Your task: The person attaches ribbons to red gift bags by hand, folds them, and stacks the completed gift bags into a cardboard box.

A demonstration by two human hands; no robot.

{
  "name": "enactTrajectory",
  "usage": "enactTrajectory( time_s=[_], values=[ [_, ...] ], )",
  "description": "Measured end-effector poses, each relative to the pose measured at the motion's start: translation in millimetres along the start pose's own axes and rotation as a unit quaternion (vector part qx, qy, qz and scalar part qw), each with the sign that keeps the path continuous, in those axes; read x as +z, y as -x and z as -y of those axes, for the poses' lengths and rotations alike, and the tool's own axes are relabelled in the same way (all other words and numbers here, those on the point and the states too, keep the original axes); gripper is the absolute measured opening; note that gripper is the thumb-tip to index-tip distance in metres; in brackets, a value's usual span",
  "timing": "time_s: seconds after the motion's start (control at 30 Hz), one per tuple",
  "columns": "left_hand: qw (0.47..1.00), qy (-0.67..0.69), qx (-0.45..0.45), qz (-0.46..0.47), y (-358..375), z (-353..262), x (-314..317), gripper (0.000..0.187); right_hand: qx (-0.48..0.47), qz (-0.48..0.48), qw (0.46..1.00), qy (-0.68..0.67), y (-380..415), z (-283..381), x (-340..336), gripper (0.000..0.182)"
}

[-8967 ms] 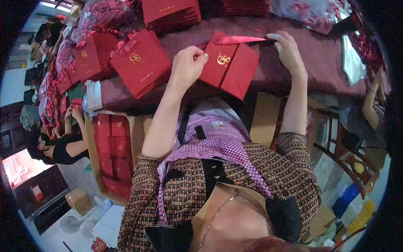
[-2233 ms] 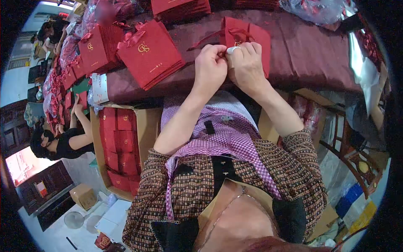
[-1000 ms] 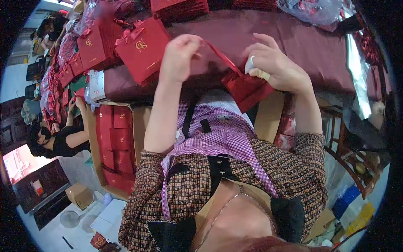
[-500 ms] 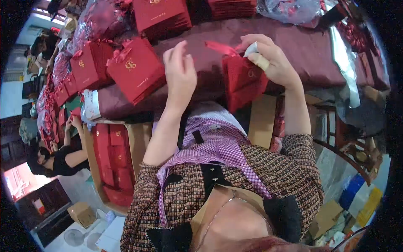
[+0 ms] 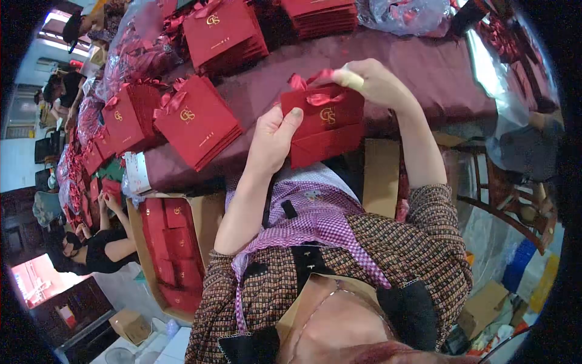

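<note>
The left hand (image 5: 271, 136) pinches the red paper bag (image 5: 323, 126) at its left edge, thumb on the front face. The right hand (image 5: 370, 82) closes its fingers on the ribbon (image 5: 315, 96) at the bag's top — the exact grip is hard to make out. The bag hangs above the edge of the table (image 5: 424, 67). It looks light and creasable, so it is best held by its edges — the ribbon seems soft and slippery.
</note>
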State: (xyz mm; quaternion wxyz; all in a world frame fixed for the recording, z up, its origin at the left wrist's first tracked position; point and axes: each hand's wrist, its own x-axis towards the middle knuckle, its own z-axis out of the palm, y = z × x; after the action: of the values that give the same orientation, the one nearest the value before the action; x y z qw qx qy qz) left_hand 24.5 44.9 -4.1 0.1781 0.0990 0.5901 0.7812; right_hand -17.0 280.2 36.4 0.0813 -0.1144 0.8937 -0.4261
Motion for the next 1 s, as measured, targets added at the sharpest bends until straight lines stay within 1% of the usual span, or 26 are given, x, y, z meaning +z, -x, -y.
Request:
enactTrajectory(
  time_s=[0.03, 0.1, 0.13, 0.2, 0.23, 0.3, 0.33, 0.37, 0.4, 0.47, 0.5, 0.57, 0.6, 0.63, 0.67, 0.7, 0.73, 0.77, 0.8, 0.83, 0.87, 0.9, 0.93, 0.97, 1.0],
  values=[
    [1.0, -0.01, 0.003, 0.0, -0.9, 1.6, -0.4, 0.024, 0.001, -0.002, 1.0, 0.0, -1.3, -2.8, 3.7, 0.025],
    [1.0, -0.009, 0.001, -0.001, -1.3, 8.1, -6.6, 0.024, -0.045, -0.033, 0.99, -0.127, -3.9, -6.8, 14.1, 0.028],
    [1.0, -0.009, -0.001, -0.004, -0.6, 11.3, -9.3, 0.025, -0.036, -0.116, 0.983, -0.135, -4.2, -6.3, 17.7, 0.028],
    [1.0, -0.02, 0.009, -0.015, 0.2, 15.1, -12.5, 0.023, 0.022, -0.196, 0.97, -0.142, -13.9, -26.7, 17.4, 0.028],
    [0.999, -0.03, 0.022, -0.024, -0.5, 15.4, -13.5, 0.021, 0.029, -0.2, 0.964, -0.172, -19.4, -41.5, 23.1, 0.029],
    [0.999, -0.005, 0.021, -0.034, 1.3, 4.3, -2.5, 0.018, 0.018, -0.21, 0.962, -0.173, -18.9, -39.1, 26.7, 0.031],
    [0.998, 0.051, 0.007, -0.038, 0.2, 3.3, -1.7, 0.018, 0.012, -0.222, 0.959, -0.176, -17.6, -38.2, 28.7, 0.033],
    [0.993, 0.106, -0.006, -0.043, -0.6, 1.9, -1.7, 0.018, 0.031, -0.198, 0.97, -0.138, -17.1, -39.4, 23.2, 0.034],
    [0.993, 0.107, -0.005, -0.044, -1.1, 0.2, -2.2, 0.018, 0.03, -0.197, 0.97, -0.137, -15.3, -38.9, 22.7, 0.034],
    [0.99, 0.123, 0.022, -0.071, -3.1, -4.3, -3.0, 0.02, 0.004, -0.292, 0.956, 0.008, -6.9, -32.6, 23.9, 0.034],
    [0.983, 0.153, 0.021, -0.094, -5.8, -8.4, 1.5, 0.021, -0.012, -0.279, 0.96, -0.031, 1.8, -23.8, 21.6, 0.035],
    [0.982, 0.155, 0.024, -0.11, -11.6, -7.7, -3.5, 0.022, -0.131, -0.215, 0.968, -0.021, 16.4, -12.8, 25.5, 0.041],
    [0.98, 0.154, 0.02, -0.124, -14.4, -8.0, -4.0, 0.023, -0.209, -0.167, 0.962, 0.05, 29.8, 4.9, 22.4, 0.056],
    [0.979, 0.154, 0.018, -0.129, -16.7, -11.6, -3.3, 0.026, -0.233, -0.06, 0.966, 0.094, 38.2, 12.5, 22.9, 0.075],
    [0.978, 0.167, 0.01, -0.12, -16.2, -21.2, 0.4, 0.028, -0.217, -0.029, 0.962, 0.162, 44.2, 22.8, 30.2, 0.086],
    [0.977, 0.18, 0.001, -0.112, -15.5, -29.7, 4.0, 0.031, -0.199, -0.017, 0.956, 0.214, 48.5, 22.4, 37.9, 0.091],
    [0.985, 0.131, 0.023, -0.11, -17.2, -29.6, 4.1, 0.037, -0.204, -0.033, 0.955, 0.213, 48.6, 20.2, 43.4, 0.092],
    [0.986, 0.133, 0.026, -0.102, -18.6, -29.6, 4.2, 0.037, -0.208, -0.038, 0.958, 0.194, 48.3, 18.9, 46.1, 0.091],
    [0.983, 0.155, 0.053, -0.087, -19.3, -29.6, 3.8, 0.038, -0.212, -0.043, 0.961, 0.173, 48.3, 19.7, 46.2, 0.091],
    [0.978, 0.176, 0.079, -0.074, -20.1, -29.3, 1.7, 0.039, -0.2, -0.019, 0.968, 0.149, 50.0, 22.2, 42.3, 0.092],
    [0.98, 0.148, 0.034, -0.13, -21.3, -28.8, -4.1, 0.041, -0.211, -0.001, 0.974, 0.086, 50.0, 17.4, 41.0, 0.09],
    [0.98, 0.148, 0.037, -0.129, -21.5, -28.0, -6.5, 0.041, -0.222, 0.017, 0.975, 0.023, 50.0, 9.7, 41.0, 0.088],
    [0.986, 0.07, 0.058, -0.142, -21.5, -28.4, -7.6, 0.042, -0.229, 0.046, 0.971, -0.047, 48.1, 4.9, 40.8, 0.081],
    [0.985, -0.01, 0.078, -0.154, -22.1, -30.1, -7.3, 0.042, -0.23, 0.044, 0.971, -0.046, 47.3, 5.1, 38.7, 0.081],
    [0.989, -0.001, 0.098, -0.114, -25.6, -24.8, -12.0, 0.038, -0.189, 0.091, 0.966, -0.151, 46.1, 6.3, 36.8, 0.082]
  ],
)
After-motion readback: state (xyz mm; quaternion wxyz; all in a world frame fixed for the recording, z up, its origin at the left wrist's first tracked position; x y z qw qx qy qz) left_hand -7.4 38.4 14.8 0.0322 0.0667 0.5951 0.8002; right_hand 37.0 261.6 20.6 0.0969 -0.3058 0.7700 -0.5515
